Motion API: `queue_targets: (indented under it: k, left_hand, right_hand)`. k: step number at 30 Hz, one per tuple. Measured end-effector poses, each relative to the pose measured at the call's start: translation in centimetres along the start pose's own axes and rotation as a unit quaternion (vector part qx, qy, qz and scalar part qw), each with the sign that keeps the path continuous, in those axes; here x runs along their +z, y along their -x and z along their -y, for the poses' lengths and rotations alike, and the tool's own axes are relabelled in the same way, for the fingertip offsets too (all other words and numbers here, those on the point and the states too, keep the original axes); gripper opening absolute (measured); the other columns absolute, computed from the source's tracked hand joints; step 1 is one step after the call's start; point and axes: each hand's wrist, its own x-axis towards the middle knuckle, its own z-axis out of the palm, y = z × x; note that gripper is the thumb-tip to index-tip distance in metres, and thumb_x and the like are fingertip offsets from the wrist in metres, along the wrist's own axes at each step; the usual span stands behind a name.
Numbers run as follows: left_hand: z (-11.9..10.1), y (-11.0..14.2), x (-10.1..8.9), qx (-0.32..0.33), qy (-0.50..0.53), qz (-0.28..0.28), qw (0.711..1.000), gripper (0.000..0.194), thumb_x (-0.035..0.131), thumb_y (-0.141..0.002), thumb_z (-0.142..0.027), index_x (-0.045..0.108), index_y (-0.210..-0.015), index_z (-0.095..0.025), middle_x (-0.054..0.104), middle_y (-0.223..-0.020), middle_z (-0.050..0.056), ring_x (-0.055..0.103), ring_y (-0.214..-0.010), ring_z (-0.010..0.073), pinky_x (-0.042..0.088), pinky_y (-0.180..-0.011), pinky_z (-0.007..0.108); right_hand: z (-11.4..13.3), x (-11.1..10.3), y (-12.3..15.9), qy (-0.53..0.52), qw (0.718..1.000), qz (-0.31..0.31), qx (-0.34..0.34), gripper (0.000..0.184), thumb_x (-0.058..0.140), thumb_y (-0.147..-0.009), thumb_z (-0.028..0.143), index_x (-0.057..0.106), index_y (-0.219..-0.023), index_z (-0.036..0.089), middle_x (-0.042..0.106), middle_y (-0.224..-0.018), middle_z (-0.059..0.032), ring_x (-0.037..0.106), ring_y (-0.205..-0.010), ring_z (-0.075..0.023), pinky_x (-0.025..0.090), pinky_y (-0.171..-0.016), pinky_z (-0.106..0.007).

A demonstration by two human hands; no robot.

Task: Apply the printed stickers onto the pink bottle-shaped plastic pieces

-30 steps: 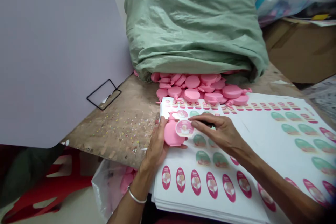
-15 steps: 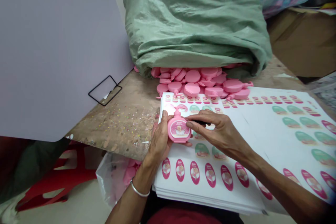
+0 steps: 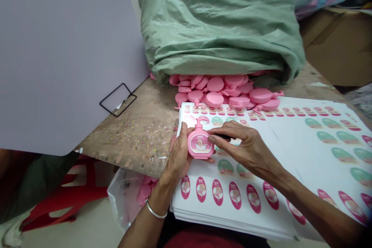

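Observation:
My left hand is closed round a small pink pump-bottle-shaped piece, held upright over the printed sheets. On its front face lies an oval pink "BABY" sticker, which looks flat against the surface. My right hand is pinched at the sticker's right edge, thumb and forefinger touching it. A thin dark tool shows between these fingers; its exact kind is hidden. Beneath both hands is a stack of white sticker sheets with rows of pink ovals and green labels.
A big green sack stands behind, with pink bottle pieces spilling from its mouth. A clear bag of pink pieces hangs below the table edge. Also around: a grey panel, a black wire frame, a red stool and a cardboard box.
A second ago my right hand held the sticker partly off the bottle's right side. It moved left onto the bottle's face and now lies centred there. Both hands have stayed almost still since half a second ago.

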Motion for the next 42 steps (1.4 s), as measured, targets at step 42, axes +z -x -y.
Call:
queue_targets:
  k: [42]
  left_hand:
    - [-0.7,-3.5,-0.9,0.053,0.067,0.030,0.996,0.030,0.072,-0.078,-0.028,0.063,-0.100,-0.010,0.073,-0.093,0.013,0.071,-0.080,0.0228,0.059,-0.071,0.032]
  right_hand:
    - [-4.2,-0.2,0.0,0.248,0.916,-0.066,-0.309,0.039,0.054,-0.092,0.032,0.049,-0.126,0.012,0.064,-0.079,-0.0053,0.055,-0.071,-0.0195,0.042,-0.066,-0.034]
